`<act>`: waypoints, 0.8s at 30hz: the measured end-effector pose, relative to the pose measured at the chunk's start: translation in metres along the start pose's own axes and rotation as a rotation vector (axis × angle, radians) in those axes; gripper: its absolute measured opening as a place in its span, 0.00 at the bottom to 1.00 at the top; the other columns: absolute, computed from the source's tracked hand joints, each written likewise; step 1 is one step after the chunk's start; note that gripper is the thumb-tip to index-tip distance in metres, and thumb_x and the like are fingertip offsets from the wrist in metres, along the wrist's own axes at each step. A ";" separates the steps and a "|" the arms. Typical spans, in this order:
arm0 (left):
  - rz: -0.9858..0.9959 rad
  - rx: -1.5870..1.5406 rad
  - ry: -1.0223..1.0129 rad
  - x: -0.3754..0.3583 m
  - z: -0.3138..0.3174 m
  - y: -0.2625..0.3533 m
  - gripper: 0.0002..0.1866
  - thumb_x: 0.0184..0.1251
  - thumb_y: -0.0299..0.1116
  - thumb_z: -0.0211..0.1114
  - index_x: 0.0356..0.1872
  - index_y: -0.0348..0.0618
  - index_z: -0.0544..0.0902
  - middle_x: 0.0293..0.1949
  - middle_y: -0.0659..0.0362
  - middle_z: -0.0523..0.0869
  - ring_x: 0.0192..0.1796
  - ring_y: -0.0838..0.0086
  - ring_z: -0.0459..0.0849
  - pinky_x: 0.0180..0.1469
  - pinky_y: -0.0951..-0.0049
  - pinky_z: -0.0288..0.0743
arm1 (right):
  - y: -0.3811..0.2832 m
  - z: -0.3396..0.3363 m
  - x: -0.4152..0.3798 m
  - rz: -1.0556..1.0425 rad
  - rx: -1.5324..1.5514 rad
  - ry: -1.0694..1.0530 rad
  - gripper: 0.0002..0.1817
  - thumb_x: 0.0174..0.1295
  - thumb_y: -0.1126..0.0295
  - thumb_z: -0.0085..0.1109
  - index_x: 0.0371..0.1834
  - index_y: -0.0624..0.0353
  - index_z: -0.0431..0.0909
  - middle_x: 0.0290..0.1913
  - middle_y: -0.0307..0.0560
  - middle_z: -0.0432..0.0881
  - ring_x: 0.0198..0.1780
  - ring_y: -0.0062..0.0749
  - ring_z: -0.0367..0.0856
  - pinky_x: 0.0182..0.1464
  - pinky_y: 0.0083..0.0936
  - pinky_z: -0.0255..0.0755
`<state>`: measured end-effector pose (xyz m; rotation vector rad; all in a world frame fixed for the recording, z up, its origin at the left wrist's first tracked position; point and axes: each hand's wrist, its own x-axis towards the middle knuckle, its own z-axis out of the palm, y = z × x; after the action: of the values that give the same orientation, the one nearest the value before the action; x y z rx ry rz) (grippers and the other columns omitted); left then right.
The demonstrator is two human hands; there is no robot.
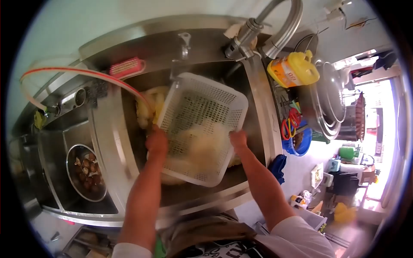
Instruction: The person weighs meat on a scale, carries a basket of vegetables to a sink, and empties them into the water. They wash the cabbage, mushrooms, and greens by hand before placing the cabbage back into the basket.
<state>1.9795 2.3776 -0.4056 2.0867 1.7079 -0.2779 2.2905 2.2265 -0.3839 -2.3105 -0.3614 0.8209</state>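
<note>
A white plastic perforated basket [206, 107] is tilted over the steel sink [254, 129], with pale yellow food showing through its mesh. My left hand [156, 142] grips the basket's left rim. My right hand [238, 138] grips its right rim. More of the pale yellow pieces [148, 105] lie in the sink behind the basket's left side. The image is motion-blurred around the basket.
A curved steel faucet [275, 30] rises at the back. A pink brush [127, 67] lies on the sink ledge. A bowl of dark mushrooms [86, 172] sits in the left basin. A yellow bottle [294, 69] and stacked steel pots [331, 103] stand at right.
</note>
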 end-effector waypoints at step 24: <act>-0.014 -0.300 0.343 -0.094 -0.110 0.043 0.15 0.61 0.38 0.63 0.26 0.35 0.73 0.23 0.43 0.81 0.26 0.47 0.80 0.30 0.55 0.73 | -0.004 0.006 0.032 0.130 0.454 -0.276 0.17 0.58 0.60 0.62 0.31 0.67 0.79 0.25 0.43 0.79 0.27 0.26 0.75 0.32 0.29 0.71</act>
<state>1.9876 2.3372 -0.2608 1.9790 1.8192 0.3334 2.3106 2.2467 -0.3999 -1.8166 -0.1235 1.1589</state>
